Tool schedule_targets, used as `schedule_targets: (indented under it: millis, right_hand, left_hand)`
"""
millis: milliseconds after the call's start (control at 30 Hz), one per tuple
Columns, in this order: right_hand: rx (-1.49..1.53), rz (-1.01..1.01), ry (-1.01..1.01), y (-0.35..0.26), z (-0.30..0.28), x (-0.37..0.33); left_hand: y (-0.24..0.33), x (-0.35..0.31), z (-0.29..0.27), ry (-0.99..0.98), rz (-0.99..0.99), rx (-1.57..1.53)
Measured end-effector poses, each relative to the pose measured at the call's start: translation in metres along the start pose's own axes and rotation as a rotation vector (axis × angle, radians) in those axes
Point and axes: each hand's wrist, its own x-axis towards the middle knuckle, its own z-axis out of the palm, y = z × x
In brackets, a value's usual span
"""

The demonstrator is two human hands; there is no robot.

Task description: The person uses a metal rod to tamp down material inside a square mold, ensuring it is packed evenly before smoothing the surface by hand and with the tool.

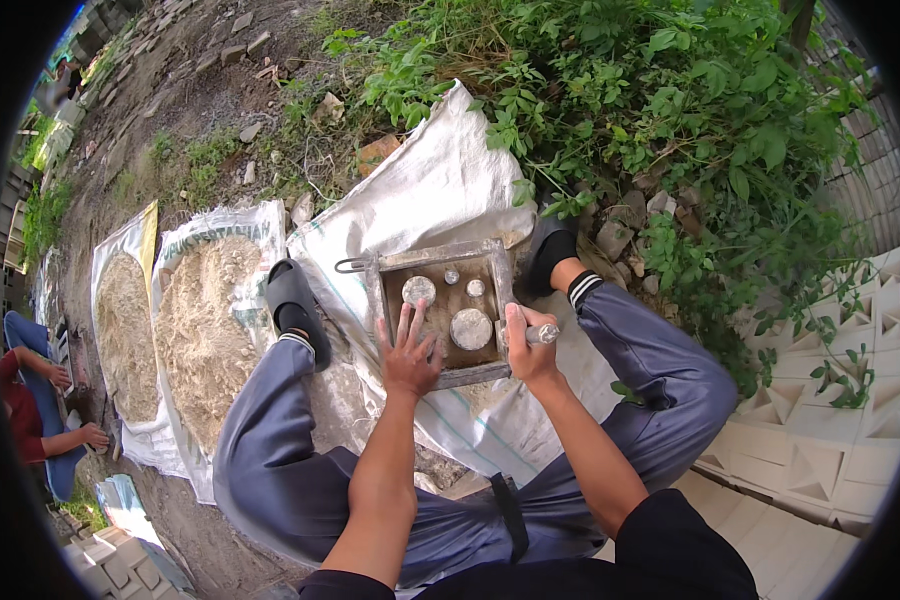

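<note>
A square, dust-coated mould frame (448, 378) lies on a white woven sack (370, 228) between my feet. Inside it are several round, pale-dusted discs, among them a large disc (471, 329) and a smaller disc (419, 291) near the far left corner. My left hand (410, 355) rests over the frame's near left corner, fingers spread across the inside, holding nothing. On the right side, my right hand (532, 350) is closed round a dusty, stubby handle (543, 334) that sticks out to the right. The palm hides how this handle joins the frame.
Two opened sacks of pale sandy powder (210, 315) lie to the left. Beyond them sits another person in a red top (30, 410). Leafy plants (670, 110) and rubble (615, 238) border the far right. Patterned pale blocks (820, 420) are stacked at right. A wire loop (351, 266) juts from the frame's left side.
</note>
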Motion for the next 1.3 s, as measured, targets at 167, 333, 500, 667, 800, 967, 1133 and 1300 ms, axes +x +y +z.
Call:
schedule_targets:
  millis: [167, 333, 500, 667, 800, 967, 1133, 1300]
  right_hand:
    - [0.172, -0.138, 0.001, -0.014, 0.002, 0.005]
    - [0.373, -0.367, 0.126, -0.016, 0.017, -0.004]
    - [0.279, -0.218, -0.059, -0.025, 0.003, -0.001]
    - [0.421, -0.108, 0.027, -0.005, 0.002, 0.004]
    - [0.542, -0.056, 0.062, -0.003, 0.007, 0.019]
    - [0.453, 0.09, 0.015, -0.021, 0.01, 0.026]
    - [0.41, 0.069, -0.035, -0.016, -0.009, 0.02]
    - [0.425, -0.014, -0.057, -0.048, -0.022, 0.006]
  left_hand:
    - [-0.004, -0.001, -0.002, -0.024, 0.0, 0.032]
    - [-0.003, 0.0, -0.001, -0.004, -0.004, 0.046]
    - [-0.004, 0.0, 0.0, -0.01, 0.009, 0.03]
    - [-0.007, -0.002, 0.002, 0.013, 0.0, 0.016]
    - [-0.007, -0.002, 0.002, 0.016, 0.006, -0.003]
    - [-0.008, -0.004, 0.003, 0.011, -0.01, -0.008]
    - [-0.005, -0.002, -0.001, -0.013, -0.007, 0.002]
    - [-0.001, 0.002, -0.009, -0.022, 0.014, 0.018]
